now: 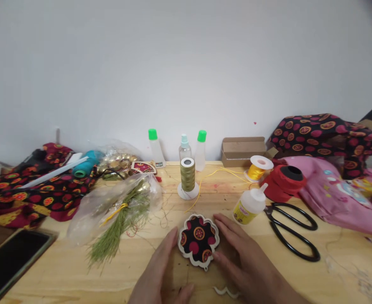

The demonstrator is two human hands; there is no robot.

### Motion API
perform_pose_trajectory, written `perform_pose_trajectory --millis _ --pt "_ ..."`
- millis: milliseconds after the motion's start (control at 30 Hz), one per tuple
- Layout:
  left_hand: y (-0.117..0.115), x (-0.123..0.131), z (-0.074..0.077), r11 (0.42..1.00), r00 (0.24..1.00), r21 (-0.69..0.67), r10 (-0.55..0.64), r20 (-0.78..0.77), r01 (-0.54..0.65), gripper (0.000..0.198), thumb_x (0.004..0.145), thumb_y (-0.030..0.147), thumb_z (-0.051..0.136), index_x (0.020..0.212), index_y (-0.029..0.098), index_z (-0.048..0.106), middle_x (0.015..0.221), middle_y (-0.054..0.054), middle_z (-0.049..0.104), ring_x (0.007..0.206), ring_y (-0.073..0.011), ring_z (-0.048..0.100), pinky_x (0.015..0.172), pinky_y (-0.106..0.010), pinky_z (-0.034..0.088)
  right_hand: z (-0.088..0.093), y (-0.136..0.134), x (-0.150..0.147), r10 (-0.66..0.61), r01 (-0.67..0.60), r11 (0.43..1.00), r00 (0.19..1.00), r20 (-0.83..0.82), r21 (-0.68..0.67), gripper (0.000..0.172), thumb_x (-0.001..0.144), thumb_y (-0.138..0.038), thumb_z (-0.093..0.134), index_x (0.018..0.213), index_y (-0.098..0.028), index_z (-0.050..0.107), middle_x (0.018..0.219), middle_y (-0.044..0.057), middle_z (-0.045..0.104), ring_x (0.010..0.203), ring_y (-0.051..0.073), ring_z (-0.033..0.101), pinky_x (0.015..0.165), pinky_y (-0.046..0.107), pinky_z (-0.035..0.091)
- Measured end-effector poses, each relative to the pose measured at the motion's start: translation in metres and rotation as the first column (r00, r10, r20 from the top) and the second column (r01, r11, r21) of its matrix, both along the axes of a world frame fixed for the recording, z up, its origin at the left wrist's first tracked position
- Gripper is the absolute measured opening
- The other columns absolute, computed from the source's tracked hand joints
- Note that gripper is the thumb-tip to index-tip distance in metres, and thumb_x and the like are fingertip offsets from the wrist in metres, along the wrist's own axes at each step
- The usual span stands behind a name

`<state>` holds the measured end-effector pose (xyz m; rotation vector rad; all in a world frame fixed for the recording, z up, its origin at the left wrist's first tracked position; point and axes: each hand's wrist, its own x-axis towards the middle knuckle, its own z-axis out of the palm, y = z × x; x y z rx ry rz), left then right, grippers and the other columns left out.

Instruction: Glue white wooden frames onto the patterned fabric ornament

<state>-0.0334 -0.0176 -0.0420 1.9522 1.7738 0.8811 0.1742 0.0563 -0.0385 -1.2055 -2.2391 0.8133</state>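
A scalloped, flower-shaped ornament (pixel 199 240) lies in front of me, black fabric with red and orange round motifs inside a pale rim. A small loop sticks out at its near edge. My left hand (pixel 160 268) rests along its left side, fingers stretched out and thumb apart. On the other side is my right hand (pixel 244 253), its fingers extended by the upper right rim and its thumb against the lower right rim. Neither hand is closed round the ornament. A wavy pale strip (pixel 225 292) lies partly hidden under my right hand.
A glue bottle (pixel 247 205) stands tilted past my right hand, beside black-handled scissors (pixel 295 232). Ahead is an olive thread spool (pixel 187 175). Green tassel threads (pixel 122 223) lie left, near a phone (pixel 19 264). Yellow cord (pixel 256 171) and red ribbon rolls (pixel 282 183) sit right.
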Motion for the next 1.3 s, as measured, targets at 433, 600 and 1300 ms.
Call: perform_pose_trajectory --millis 433,600,1300 --pt "-0.007 0.002 -0.003 1.0 0.998 -0.008 0.007 -0.055 -0.007 0.069 0.075 0.016 0.054 0.136 0.028 0.024 0.135 -0.007 0.044 0.12 -0.025 0.043 0.095 -0.041 0.043 -0.001 0.002 0.001 0.001 0.0 0.999 1.0 -0.025 0.036 0.048 0.08 -0.028 0.05 0.125 -0.01 0.047 0.132 0.017 0.045 0.122 0.028 0.042 0.099 0.045 0.038" --pt "-0.004 0.001 0.001 0.998 0.998 -0.031 0.052 -0.037 -0.054 0.063 0.077 0.022 0.052 0.135 0.029 0.027 0.135 -0.006 0.046 0.12 -0.0238 0.044 0.096 -0.042 0.041 0.003 0.002 0.0 0.013 -0.013 1.0 1.0 0.013 -0.013 0.053 0.078 -0.027 0.052 0.127 -0.009 0.045 0.135 0.018 0.042 0.124 0.028 0.038 0.101 0.047 0.034" --pt "0.012 -0.001 0.021 0.971 0.958 -0.238 0.076 0.278 -0.008 0.076 0.068 0.018 0.058 0.136 0.022 0.025 0.13 -0.008 0.05 0.125 -0.0247 0.037 0.106 -0.048 0.021 0.0 -0.003 -0.013 0.029 -0.039 0.991 0.997 0.078 0.13 0.078 0.061 -0.019 0.063 0.128 -0.01 0.025 0.129 0.023 0.045 0.119 0.034 0.043 0.095 0.053 0.039"
